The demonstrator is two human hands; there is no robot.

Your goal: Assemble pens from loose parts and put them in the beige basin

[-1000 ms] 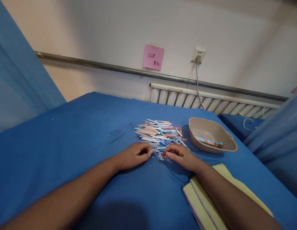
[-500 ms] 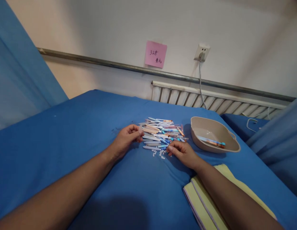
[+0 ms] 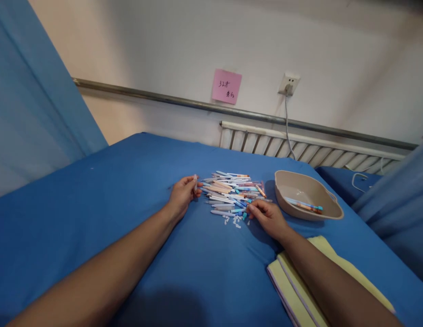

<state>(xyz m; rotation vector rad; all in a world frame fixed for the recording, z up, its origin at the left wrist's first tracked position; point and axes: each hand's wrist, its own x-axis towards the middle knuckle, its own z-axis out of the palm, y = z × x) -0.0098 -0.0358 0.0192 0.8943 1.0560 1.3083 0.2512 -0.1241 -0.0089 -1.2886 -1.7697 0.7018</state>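
Observation:
A heap of pastel pens (image 3: 233, 190) lies on the blue sheet (image 3: 105, 204). My left hand (image 3: 182, 195) is at the heap's left edge, its fingers pinched round a pale pen held upright. At the heap's near right edge rests my right hand (image 3: 267, 217), fingers curled and pinching a small blue-tipped piece. Several small white caps (image 3: 234, 221) lie scattered between my hands. A beige tray (image 3: 330, 211) to the right holds a few pens (image 3: 305, 205).
A yellow folded cloth or pad (image 3: 300, 290) lies under my right forearm. Behind are a wall with a pink note (image 3: 226, 86), a socket with a cable (image 3: 288, 85), a metal rail and a radiator. Blue curtains hang at left and right.
My left hand moved from the near middle up to the heap's left edge and picked up a pen. My right hand shifted slightly toward the heap. The camera tilted a little.

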